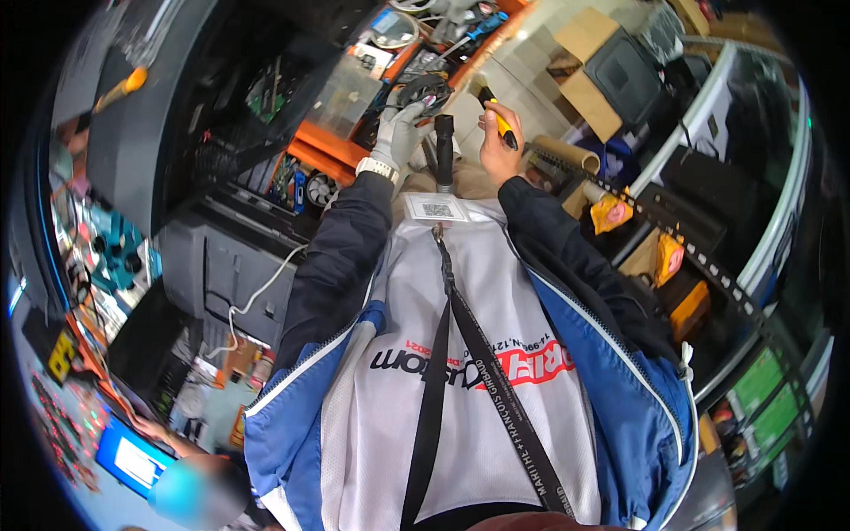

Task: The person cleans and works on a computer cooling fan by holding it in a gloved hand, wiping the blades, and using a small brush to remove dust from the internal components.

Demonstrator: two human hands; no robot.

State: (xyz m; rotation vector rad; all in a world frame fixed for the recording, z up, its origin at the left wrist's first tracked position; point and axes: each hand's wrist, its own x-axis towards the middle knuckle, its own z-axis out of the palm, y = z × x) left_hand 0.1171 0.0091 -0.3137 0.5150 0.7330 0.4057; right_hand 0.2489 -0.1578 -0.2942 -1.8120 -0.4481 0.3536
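Observation:
My left hand point(398, 135), in a light grey glove with a white watch at the wrist, is raised over the open orange drawer unit. Its fingers are closed at a bunch of dark cables point(425, 91); what lies between the fingertips is too small to make out. Bare, my right hand point(502, 146) grips a yellow-and-black hand tool point(506, 126), tilted, with its dark end pointing up and left. Between my hands a black cylinder point(444, 152) stands upright just beyond the badge point(436, 208) on my lanyard.
The orange drawer unit point(323, 150) holds cables, a screwdriver point(478, 31) and small parts. Left of me are a grey printer-like machine point(226, 270) and a white cable point(233, 323). A cardboard box point(589, 35) and glass-fronted case point(753, 168) are at right. Another person point(199, 487) sits lower left by a lit screen.

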